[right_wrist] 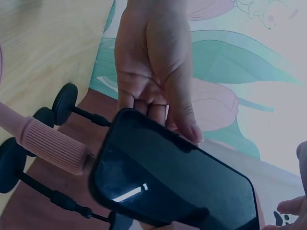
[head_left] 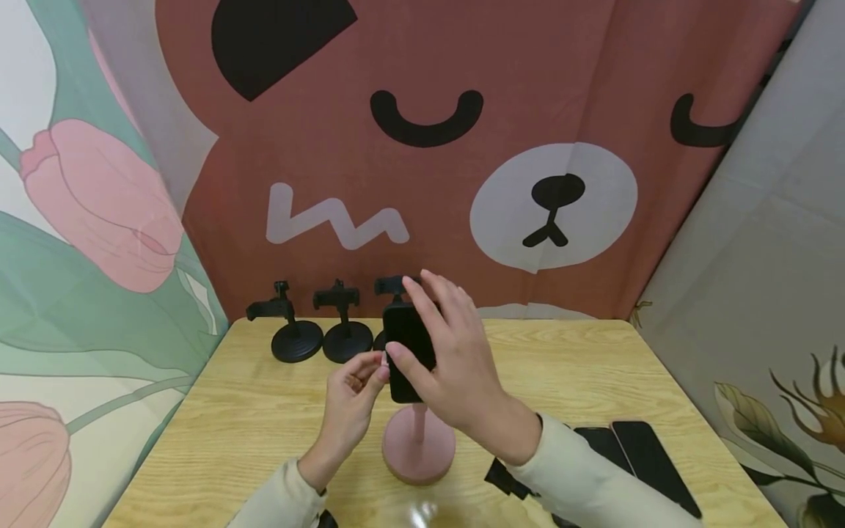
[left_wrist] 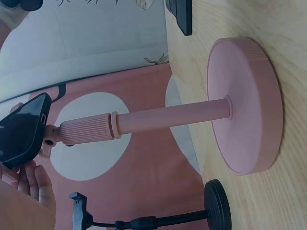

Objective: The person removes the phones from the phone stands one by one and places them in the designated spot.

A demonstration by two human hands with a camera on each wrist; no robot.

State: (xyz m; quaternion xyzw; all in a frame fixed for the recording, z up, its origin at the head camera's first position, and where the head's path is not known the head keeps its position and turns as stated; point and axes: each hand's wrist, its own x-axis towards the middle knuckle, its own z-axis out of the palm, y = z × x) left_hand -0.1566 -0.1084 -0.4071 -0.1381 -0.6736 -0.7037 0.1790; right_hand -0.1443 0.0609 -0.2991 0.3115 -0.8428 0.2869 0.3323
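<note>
A black phone [head_left: 400, 381] sits upright, screen facing me, at the head of a pink phone stand [head_left: 419, 447] with a round base and ribbed collar. At the phone's left edge, my left hand [head_left: 350, 400] pinches a small pale pink piece of the stand's holder between thumb and fingers. My right hand [head_left: 458, 359] is at the phone's right side, its thumb across the screen and its fingers stretched upward. In the right wrist view the phone [right_wrist: 163, 167] covers the left hand's fingertips [right_wrist: 192, 132] in part. The holder behind the phone is mostly hidden.
Black phone stands [head_left: 297, 341] line the back left of the wooden table [head_left: 244, 440], one partly behind the phone. Two dark phones [head_left: 650, 458] lie at the right, beyond the right sleeve. A black object [head_left: 505, 478] shows beside that sleeve. Printed cloths [head_left: 422, 183] hang around the table.
</note>
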